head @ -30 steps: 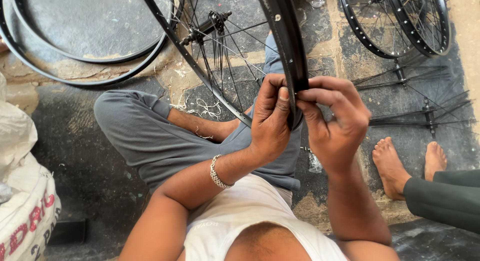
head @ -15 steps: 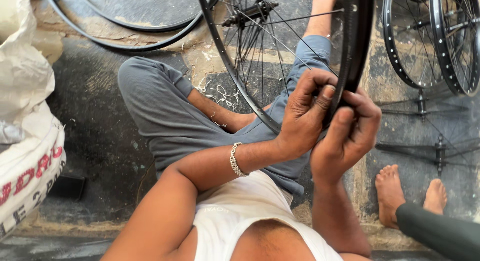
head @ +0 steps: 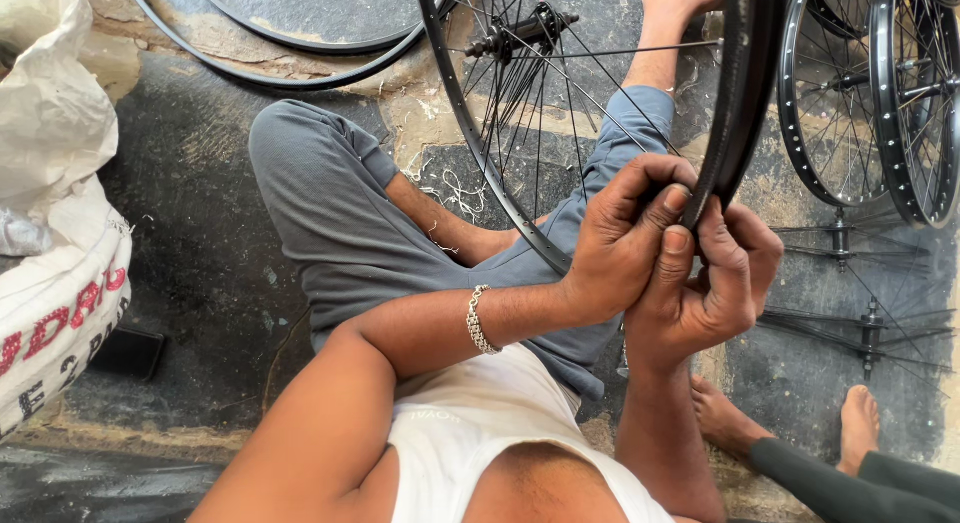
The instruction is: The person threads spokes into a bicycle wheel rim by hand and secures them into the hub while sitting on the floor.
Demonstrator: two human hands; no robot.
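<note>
Together left hand [head: 625,245] and right hand [head: 705,288] pinch black wheel rim [head: 738,93]

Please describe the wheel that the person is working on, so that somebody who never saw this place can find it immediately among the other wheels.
Start at the grey trousers of the seated person in the middle. The wheel stands upright over the lap, its black rim pinched between the left hand and the right hand. Unlike the finished wheels to the right, only this one is gripped by hands.
</note>
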